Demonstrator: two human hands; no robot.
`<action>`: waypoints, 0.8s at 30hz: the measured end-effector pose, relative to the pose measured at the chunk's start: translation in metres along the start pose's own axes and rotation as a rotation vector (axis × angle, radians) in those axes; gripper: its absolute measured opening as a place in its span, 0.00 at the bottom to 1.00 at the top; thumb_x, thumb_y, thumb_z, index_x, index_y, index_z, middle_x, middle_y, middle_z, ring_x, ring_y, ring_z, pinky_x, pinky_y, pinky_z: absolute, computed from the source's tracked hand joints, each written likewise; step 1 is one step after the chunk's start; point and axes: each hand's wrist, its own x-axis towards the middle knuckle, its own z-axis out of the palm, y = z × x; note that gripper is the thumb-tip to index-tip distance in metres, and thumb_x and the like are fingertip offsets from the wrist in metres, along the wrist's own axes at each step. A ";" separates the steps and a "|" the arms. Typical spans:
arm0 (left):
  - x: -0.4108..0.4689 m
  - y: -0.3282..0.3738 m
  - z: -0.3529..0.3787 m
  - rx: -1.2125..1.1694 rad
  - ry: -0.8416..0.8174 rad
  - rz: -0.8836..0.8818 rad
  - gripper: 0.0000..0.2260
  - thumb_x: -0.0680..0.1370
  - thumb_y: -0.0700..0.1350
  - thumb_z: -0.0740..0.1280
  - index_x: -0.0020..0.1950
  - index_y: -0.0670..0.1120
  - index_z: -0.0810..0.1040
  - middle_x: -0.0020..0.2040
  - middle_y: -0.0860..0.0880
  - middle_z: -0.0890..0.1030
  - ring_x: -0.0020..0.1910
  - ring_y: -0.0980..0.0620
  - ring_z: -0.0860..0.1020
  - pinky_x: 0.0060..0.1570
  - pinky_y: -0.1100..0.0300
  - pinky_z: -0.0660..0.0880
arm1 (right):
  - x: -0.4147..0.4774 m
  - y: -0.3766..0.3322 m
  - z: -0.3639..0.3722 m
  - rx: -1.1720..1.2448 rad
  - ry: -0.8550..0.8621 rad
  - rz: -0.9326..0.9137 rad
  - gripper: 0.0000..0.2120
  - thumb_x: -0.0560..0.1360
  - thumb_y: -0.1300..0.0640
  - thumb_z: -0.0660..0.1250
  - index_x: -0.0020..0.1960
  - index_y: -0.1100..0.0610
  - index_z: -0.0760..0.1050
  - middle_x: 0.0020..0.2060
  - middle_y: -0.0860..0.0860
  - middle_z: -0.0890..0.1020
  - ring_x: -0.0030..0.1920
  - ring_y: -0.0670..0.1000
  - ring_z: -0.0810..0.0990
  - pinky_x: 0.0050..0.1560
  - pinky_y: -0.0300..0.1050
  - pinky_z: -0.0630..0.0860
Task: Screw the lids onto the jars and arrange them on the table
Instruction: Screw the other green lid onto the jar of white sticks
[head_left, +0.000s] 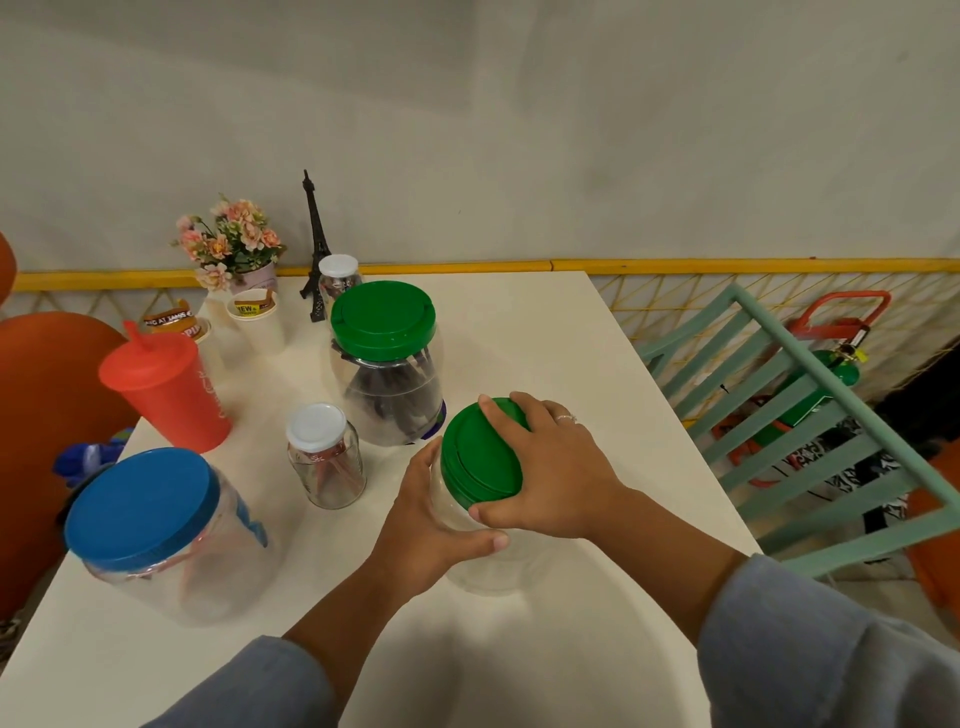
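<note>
A clear plastic jar (498, 564) stands near the middle of the white table (545, 338). My left hand (426, 525) wraps around the jar's shoulder. My right hand (556, 467) grips the green lid (480, 457) that sits on the jar's mouth. Behind it stands a taller clear jar (387, 400) with dark contents under a green lid (383, 318). A small glass jar with a white lid (324, 457) is to the left. A big jar with a blue lid (156, 519) stands at the near left. Another small white-lidded jar (338, 275) is at the back.
A red tumbler with a spout lid (166, 389), paper cups (257, 317), a pot of pink flowers (234, 249) and a small black tower model (314, 244) crowd the far left. A teal chair frame (810, 415) stands to the table's right.
</note>
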 end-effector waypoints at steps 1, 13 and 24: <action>0.000 0.001 -0.001 0.005 -0.004 0.001 0.44 0.62 0.42 0.80 0.65 0.62 0.54 0.65 0.58 0.65 0.64 0.58 0.64 0.60 0.67 0.68 | 0.000 0.001 0.001 0.005 0.006 -0.005 0.48 0.61 0.30 0.60 0.74 0.42 0.43 0.74 0.50 0.55 0.72 0.57 0.56 0.68 0.53 0.62; -0.003 0.023 -0.017 0.115 -0.141 0.069 0.40 0.66 0.41 0.77 0.61 0.66 0.54 0.60 0.71 0.61 0.52 0.85 0.64 0.48 0.84 0.65 | -0.022 0.007 0.017 0.082 0.330 -0.018 0.41 0.62 0.27 0.58 0.69 0.49 0.67 0.69 0.54 0.68 0.69 0.59 0.64 0.66 0.57 0.65; 0.049 0.072 -0.062 0.564 0.225 0.129 0.30 0.71 0.43 0.72 0.71 0.51 0.66 0.74 0.49 0.62 0.69 0.53 0.63 0.66 0.58 0.62 | -0.023 0.021 0.035 0.004 0.550 0.036 0.24 0.68 0.39 0.59 0.58 0.50 0.77 0.54 0.53 0.80 0.56 0.53 0.69 0.53 0.54 0.77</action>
